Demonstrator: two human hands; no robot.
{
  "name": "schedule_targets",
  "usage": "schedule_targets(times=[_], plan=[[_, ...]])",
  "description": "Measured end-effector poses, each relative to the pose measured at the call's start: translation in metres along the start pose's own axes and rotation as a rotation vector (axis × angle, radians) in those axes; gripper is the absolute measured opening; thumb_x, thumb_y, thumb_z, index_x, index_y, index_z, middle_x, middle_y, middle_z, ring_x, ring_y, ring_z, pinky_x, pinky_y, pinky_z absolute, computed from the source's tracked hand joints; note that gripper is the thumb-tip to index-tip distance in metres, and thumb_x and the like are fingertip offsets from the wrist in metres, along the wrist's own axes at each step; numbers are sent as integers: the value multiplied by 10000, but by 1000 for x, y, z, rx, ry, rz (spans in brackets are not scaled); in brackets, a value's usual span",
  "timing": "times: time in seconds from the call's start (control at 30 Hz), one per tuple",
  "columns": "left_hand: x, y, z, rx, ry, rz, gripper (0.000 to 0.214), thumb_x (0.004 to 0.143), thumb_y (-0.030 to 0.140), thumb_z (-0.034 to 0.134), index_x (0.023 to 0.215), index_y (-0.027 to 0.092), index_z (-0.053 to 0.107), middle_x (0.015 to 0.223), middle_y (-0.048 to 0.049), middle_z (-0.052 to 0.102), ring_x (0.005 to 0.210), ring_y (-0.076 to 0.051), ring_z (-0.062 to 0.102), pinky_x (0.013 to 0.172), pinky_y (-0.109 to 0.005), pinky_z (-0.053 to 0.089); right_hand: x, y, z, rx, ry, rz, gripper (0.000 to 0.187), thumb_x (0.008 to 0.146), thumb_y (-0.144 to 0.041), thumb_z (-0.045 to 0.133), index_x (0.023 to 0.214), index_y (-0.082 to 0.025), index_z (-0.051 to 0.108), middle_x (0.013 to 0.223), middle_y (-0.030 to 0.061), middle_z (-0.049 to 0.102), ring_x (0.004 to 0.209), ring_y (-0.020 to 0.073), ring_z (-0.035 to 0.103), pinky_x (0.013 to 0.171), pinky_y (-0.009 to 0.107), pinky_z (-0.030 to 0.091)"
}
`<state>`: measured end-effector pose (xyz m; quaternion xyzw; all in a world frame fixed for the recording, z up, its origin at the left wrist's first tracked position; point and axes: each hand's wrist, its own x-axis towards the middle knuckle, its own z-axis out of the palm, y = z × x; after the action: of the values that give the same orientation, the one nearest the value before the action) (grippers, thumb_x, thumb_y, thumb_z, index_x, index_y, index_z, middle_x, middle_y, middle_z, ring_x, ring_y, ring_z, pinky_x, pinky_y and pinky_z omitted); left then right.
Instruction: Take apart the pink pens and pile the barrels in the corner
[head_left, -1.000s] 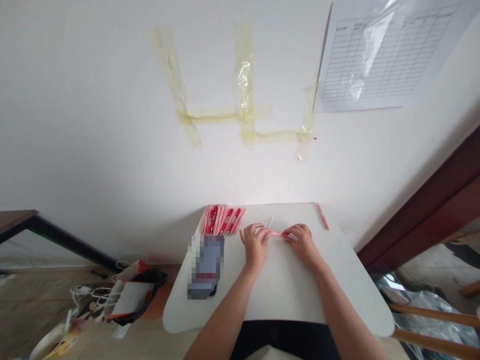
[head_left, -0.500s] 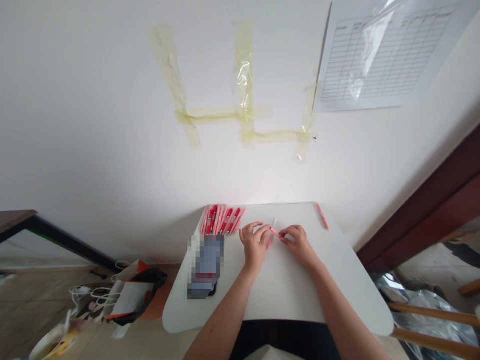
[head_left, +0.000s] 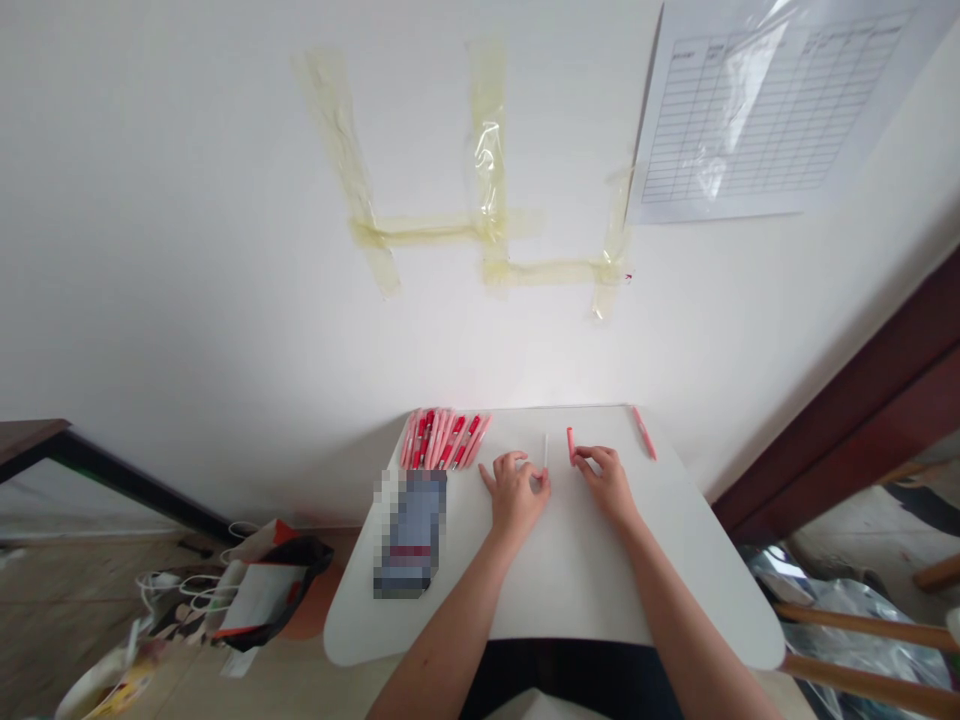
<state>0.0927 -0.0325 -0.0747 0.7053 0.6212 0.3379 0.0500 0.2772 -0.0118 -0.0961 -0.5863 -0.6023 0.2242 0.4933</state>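
Note:
My left hand [head_left: 516, 492] rests on the white table [head_left: 570, 590], fingers pinched on a thin white refill [head_left: 545, 450] that points away from me. My right hand [head_left: 609, 483] pinches a short pink pen piece [head_left: 571, 445], held upright just right of the refill. The hands are a little apart. A row of several pink and red pens [head_left: 445, 439] lies at the table's far left edge, close to my left hand.
A single pink pen [head_left: 644, 432] lies at the table's far right edge. A pixelated dark object [head_left: 411, 532] sits on the left of the table. A taped wall stands right behind. A bag and cables [head_left: 255, 590] lie on the floor at left, a wooden chair [head_left: 862, 630] at right.
The pink pen held between both hands has come apart. My left hand now has the white refill and my right hand has lifted the pink piece away to the right.

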Motion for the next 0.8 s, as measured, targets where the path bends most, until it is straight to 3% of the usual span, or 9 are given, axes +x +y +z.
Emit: schedule_targets(times=[0.27, 0.57, 0.8], plan=[[1, -2, -2, 45, -8, -17, 80, 864, 307, 675, 831, 252, 723, 1219, -71, 620, 1261, -282, 485, 1169, -748, 128, 1, -2, -6, 18, 94, 56, 335, 855, -513, 595, 937, -239, 768, 1047, 104, 716, 1108, 296, 602, 1017, 467, 446], [1, -2, -2, 64, -42, -6, 143, 880, 394, 666, 868, 276, 745, 1221, -74, 616, 1248, -291, 486, 1160, -753, 156, 2, 1, -6, 13, 99, 68, 329, 846, -496, 591, 936, -237, 773, 1039, 101, 727, 1091, 291, 619, 1007, 453, 454], [2, -3, -3, 47, -62, -3, 72, 861, 349, 702, 886, 302, 750, 1231, -55, 619, 1253, -281, 485, 1154, -765, 156, 3, 2, -5, -3, 110, 56, 335, 853, -504, 586, 932, -236, 770, 1063, 111, 725, 1121, 297, 596, 1018, 464, 446]])
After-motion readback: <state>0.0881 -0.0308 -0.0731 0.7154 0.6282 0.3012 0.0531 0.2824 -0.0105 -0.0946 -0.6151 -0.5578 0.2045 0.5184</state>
